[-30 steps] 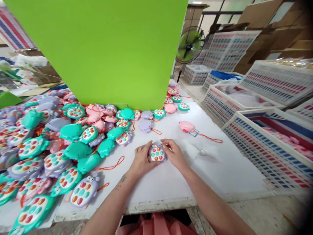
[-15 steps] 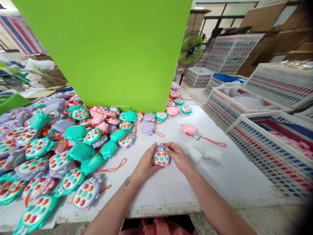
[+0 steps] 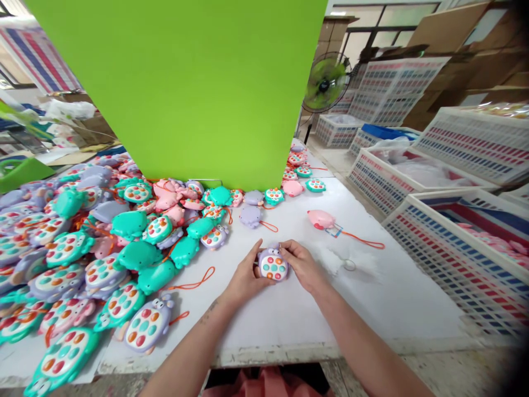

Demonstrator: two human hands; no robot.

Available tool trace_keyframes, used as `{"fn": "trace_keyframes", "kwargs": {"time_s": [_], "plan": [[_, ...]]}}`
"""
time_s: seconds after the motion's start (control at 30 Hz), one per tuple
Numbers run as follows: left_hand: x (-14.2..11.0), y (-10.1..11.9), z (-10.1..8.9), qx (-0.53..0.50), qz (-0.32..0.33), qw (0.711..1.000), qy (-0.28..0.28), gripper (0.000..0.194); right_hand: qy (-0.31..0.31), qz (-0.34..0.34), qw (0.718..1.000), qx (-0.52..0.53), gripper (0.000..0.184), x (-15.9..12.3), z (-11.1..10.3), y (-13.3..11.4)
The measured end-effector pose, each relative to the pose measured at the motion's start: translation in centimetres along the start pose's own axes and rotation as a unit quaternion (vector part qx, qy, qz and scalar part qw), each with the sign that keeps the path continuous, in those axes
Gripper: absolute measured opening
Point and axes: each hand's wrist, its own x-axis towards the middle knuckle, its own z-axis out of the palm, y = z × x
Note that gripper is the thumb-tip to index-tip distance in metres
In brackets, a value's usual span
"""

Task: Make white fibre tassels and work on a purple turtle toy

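Note:
A small purple hippo-shaped toy (image 3: 271, 266) with coloured round buttons on its white face is held just above the white table (image 3: 392, 292). My left hand (image 3: 244, 275) grips its left side, thumb up by the top edge. My right hand (image 3: 303, 265) wraps its right side, fingers curled at the toy's top. A large pile of the same toys (image 3: 95, 242) in teal, pink and purple, many with orange cords, covers the table's left half, the nearest a hand's width from my left hand.
A pink toy with an orange cord (image 3: 321, 219) and a small ring (image 3: 349, 265) lie to the right of my hands. A green panel (image 3: 185, 88) stands behind. White slotted crates (image 3: 458, 242) line the right side, with a green fan (image 3: 326, 82) beyond.
Both hands have kept hold of the purple toy and tilted it slightly. The view has shifted a little to the left.

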Motion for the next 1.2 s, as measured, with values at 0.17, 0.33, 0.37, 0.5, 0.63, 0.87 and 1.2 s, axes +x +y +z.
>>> {"fn": "trace_keyframes", "kwargs": {"time_s": [0.17, 0.33, 0.37, 0.5, 0.63, 0.87, 1.2], "plan": [[0.2, -0.4, 0.5, -0.16, -0.044, 0.985, -0.042, 0.091, 0.04, -0.059, 0.996, -0.058, 0.026, 0.0, 0.1, 0.5], [0.8, 0.2, 1.6, -0.184, -0.052, 0.98, 0.054, 0.047, 0.059, -0.086, 0.99, -0.1, 0.024, -0.5, 0.9, 0.8], [0.9, 0.4, 1.8, -0.149, -0.056, 0.984, 0.079, 0.042, 0.058, -0.09, 0.989, -0.1, 0.024, -0.6, 1.0, 0.9], [1.1, 1.1, 2.5, -0.005, -0.062, 0.986, 0.153, 0.034, 0.067, -0.128, 0.98, -0.14, 0.019, -1.1, 1.5, 1.5], [1.6, 1.6, 2.7, 0.067, -0.077, 0.978, 0.183, 0.034, 0.082, -0.194, 0.955, -0.21, 0.014, -1.5, 1.6, 1.7], [1.3, 1.9, 2.1, -0.008, -0.089, 0.969, 0.228, 0.053, 0.046, -0.198, 0.96, -0.193, 0.014, -1.6, 2.1, 1.1], [0.2, 2.2, 2.1, -0.086, -0.072, 0.971, 0.212, 0.061, 0.02, -0.122, 0.989, -0.083, 0.02, -1.1, 1.7, 1.1]]}}
